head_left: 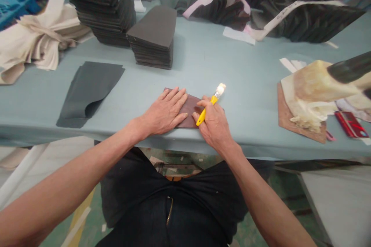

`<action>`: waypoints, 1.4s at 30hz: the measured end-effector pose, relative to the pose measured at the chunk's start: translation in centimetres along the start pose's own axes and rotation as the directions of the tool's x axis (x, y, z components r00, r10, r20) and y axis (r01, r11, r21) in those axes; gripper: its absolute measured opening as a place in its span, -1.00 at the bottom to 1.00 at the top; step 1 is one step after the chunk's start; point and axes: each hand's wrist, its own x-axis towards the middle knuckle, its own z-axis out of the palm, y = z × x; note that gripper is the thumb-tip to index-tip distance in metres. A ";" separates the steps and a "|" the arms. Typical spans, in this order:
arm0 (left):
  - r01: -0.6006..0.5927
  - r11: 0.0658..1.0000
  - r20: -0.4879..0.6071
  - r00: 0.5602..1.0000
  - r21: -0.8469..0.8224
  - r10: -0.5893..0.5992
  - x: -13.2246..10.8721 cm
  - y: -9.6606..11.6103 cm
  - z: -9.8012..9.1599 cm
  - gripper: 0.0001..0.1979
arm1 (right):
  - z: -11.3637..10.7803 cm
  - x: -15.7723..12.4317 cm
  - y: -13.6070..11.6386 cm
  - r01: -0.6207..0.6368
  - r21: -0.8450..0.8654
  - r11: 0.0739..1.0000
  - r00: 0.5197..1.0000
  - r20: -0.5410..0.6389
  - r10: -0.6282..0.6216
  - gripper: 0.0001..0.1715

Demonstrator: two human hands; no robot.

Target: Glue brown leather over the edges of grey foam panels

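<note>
My left hand (pixel 164 112) lies flat with fingers stretched over a dark brown flat piece (pixel 189 104) near the table's front edge. In my right hand (pixel 216 123) is a small paintbrush (pixel 206 111) with a yellow handle. Its bristle end, coated in something white, points up and away from me. The fingers of my right hand also rest at the right part of the brown piece, which both hands partly cover. Left of my hands lie a few dark grey sheets (pixel 91 92), one with a curled corner.
A short stack of dark pieces (pixel 153 38) and a taller stack (pixel 98 4) stand behind. Beige cloth strips (pixel 43 38) lie at left. At right sit a glue-crusted container (pixel 313 81) on a brown board (pixel 285 112) and a red box (pixel 351 123). Rows of dark pieces (pixel 304 23) line the back.
</note>
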 end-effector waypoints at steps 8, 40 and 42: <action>0.042 0.999 0.089 0.995 0.027 -0.044 0.5 0.8 -0.9 -0.28 | 0.2 -0.6 0.8 -0.066 0.034 0.997 0.997 -0.043 0.068 -0.67; 0.144 0.980 0.011 0.990 -0.135 -0.144 -3.0 -2.9 0.2 0.11 | -0.3 -0.8 0.8 -0.068 0.048 0.997 0.997 -0.037 0.070 -0.65; 0.137 0.981 -0.004 0.990 -0.136 -0.139 -3.1 -2.9 0.4 0.07 | -0.4 -0.9 1.1 -0.061 0.042 0.997 0.997 -0.039 0.063 -0.64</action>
